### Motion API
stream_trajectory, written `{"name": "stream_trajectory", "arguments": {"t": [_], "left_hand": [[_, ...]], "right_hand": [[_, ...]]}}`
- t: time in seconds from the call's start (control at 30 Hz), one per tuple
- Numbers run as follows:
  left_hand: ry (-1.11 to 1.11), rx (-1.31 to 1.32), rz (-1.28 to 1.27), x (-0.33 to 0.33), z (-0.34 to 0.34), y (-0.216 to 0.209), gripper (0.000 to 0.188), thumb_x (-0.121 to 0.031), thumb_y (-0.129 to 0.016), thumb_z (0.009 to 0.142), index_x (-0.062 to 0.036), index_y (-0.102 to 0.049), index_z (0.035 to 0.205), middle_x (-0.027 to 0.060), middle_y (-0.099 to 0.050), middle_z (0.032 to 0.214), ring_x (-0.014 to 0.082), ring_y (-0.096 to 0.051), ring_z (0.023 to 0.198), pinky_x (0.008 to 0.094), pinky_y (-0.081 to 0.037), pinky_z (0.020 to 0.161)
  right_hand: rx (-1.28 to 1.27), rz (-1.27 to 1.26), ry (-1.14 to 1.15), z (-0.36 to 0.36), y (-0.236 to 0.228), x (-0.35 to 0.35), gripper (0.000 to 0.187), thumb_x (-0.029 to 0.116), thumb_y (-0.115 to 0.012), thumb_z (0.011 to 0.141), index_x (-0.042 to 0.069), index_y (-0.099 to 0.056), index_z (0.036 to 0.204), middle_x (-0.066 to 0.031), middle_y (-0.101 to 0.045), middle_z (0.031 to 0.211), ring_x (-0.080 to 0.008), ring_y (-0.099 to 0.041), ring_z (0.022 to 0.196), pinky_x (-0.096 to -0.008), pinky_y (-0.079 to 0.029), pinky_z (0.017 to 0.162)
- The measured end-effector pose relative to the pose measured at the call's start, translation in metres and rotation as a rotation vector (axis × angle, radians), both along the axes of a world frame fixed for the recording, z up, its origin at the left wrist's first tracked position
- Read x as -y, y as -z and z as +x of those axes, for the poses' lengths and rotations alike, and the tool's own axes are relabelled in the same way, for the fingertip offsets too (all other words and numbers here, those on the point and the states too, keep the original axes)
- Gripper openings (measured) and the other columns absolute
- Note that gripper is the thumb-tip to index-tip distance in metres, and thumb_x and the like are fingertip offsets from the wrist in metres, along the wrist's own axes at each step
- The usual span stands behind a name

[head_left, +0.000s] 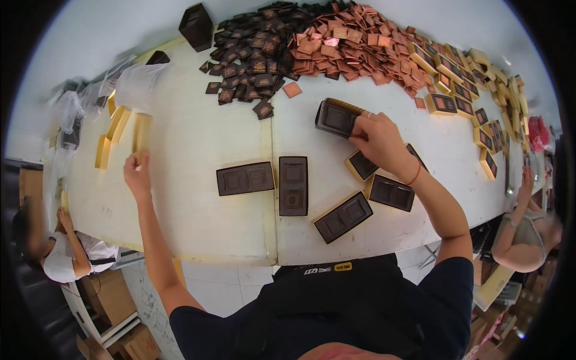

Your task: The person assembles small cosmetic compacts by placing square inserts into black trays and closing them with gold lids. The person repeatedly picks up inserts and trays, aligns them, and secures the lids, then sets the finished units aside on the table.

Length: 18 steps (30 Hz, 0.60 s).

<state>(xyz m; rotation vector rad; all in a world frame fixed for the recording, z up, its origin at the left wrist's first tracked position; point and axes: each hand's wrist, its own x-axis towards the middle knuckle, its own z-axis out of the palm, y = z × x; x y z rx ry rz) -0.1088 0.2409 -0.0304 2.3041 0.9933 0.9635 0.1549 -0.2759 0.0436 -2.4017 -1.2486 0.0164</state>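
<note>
My left hand (pixel 137 174) reaches to the left side of the table, its fingers closed on the near end of a narrow gold box (pixel 141 133). Other gold boxes (pixel 117 125) stand beside it. Right of centre, my right hand (pixel 381 138) grips a dark moulded tray (pixel 336 118) above the table; a gold strip shows along its far edge. Close to me lie several gold boxes with dark two-compartment trays in them: one lying crosswise (pixel 246 178), one lengthwise (pixel 293 187), and tilted ones (pixel 342 217) nearer my right arm. My right forearm partly covers this group.
Dark square packets (pixel 252 60) and copper ones (pixel 348 45) are heaped at the back. A dark tray stack (pixel 197 27) stands left of them. Filled gold boxes (pixel 456 84) crowd the right. Clear plastic bags (pixel 135 84) lie left. People work at the left (pixel 66 252) and right (pixel 522 234) edges.
</note>
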Motion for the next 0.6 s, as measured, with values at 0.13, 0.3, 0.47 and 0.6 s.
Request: {"name": "stream_trajectory", "arguments": {"t": [0.13, 0.3, 0.47, 0.6], "left_hand": [[0.274, -0.158, 0.177, 0.050, -0.025, -0.002, 0.022, -0.016, -0.082, 0.076, -0.0058, -0.070, 0.090, 0.0072, -0.062, 0.095, 0.0237, -0.058, 0.092, 0.0360, -0.046, 0.082], [0.152, -0.211, 0.447, 0.105, -0.006, -0.034, 0.066, -0.024, -0.090, 0.064, -0.0069, -0.060, 0.120, 0.0134, -0.062, 0.114, 0.0302, -0.059, 0.106, 0.0377, -0.045, 0.092], [0.340, -0.085, -0.168, 0.101, 0.020, -0.006, 0.070, -0.023, -0.088, 0.067, -0.0070, -0.057, 0.128, 0.0147, -0.061, 0.122, 0.0310, -0.056, 0.115, 0.0397, -0.044, 0.100], [0.499, -0.027, -0.087, 0.122, 0.036, -0.006, 0.065, -0.018, -0.085, 0.070, -0.0084, -0.059, 0.128, 0.0117, -0.060, 0.119, 0.0301, -0.056, 0.113, 0.0398, -0.043, 0.100]], "right_hand": [[-0.194, 0.185, -0.055, 0.016, -0.029, -0.004, 0.025, 0.007, -0.079, 0.076, 0.003, -0.055, 0.078, -0.0076, -0.060, 0.083, -0.0239, -0.058, 0.076, -0.0342, -0.047, 0.075], [-0.268, 0.469, -0.119, 0.020, -0.051, -0.050, 0.020, 0.005, -0.071, 0.080, 0.001, -0.056, 0.093, -0.0117, -0.066, 0.093, -0.0171, -0.063, 0.080, -0.0296, -0.049, 0.075], [-0.392, 0.509, -0.429, -0.017, -0.057, -0.168, 0.032, 0.008, -0.065, 0.085, 0.002, -0.064, 0.117, -0.0123, -0.071, 0.093, -0.0144, -0.067, 0.084, -0.0266, -0.052, 0.075], [-0.598, 0.188, -0.426, -0.017, -0.033, -0.239, 0.024, 0.015, -0.072, 0.084, -0.003, -0.074, 0.099, -0.0060, -0.072, 0.082, -0.0107, -0.066, 0.072, -0.0250, -0.053, 0.067]]}}
